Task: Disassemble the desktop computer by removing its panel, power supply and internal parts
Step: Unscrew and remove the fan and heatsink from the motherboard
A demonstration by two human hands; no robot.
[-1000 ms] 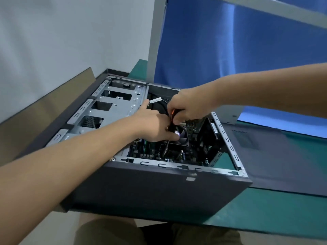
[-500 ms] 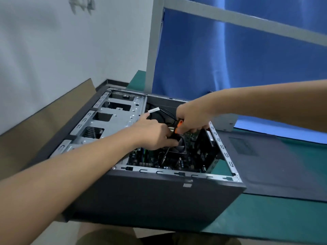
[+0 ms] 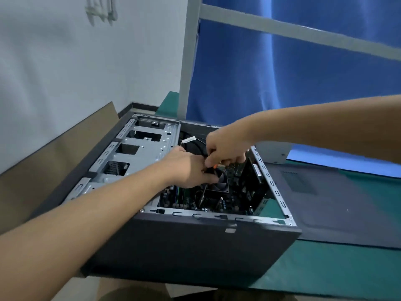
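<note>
Computer case: dark grey, open side up, on the green mat. We see it at the middle of the view, close to the table's near edge.

Side panel: we find it off the case, lying flat on the mat just to its right.

Inside the case: a bare metal drive frame fills the left half. On the right we note a circuit board at the bottom, with a square fan mounted on it. Black cables run along the far wall, one carrying a white tag.

Screwdriver: orange and black handle, upright above the fan. Its tip is hidden from us.

Right hand: reaching in from the right, fingers wrapped round the top of the screwdriver handle.

Left hand: reaching in from the near left, fingers curled, pinching the dark lower part of the handle just above the fan. The two hands touch.

Surroundings: we log a pale grey box behind the case's far right corner, a blue curtain beyond, and brown cardboard leaning against the wall at left.
</note>
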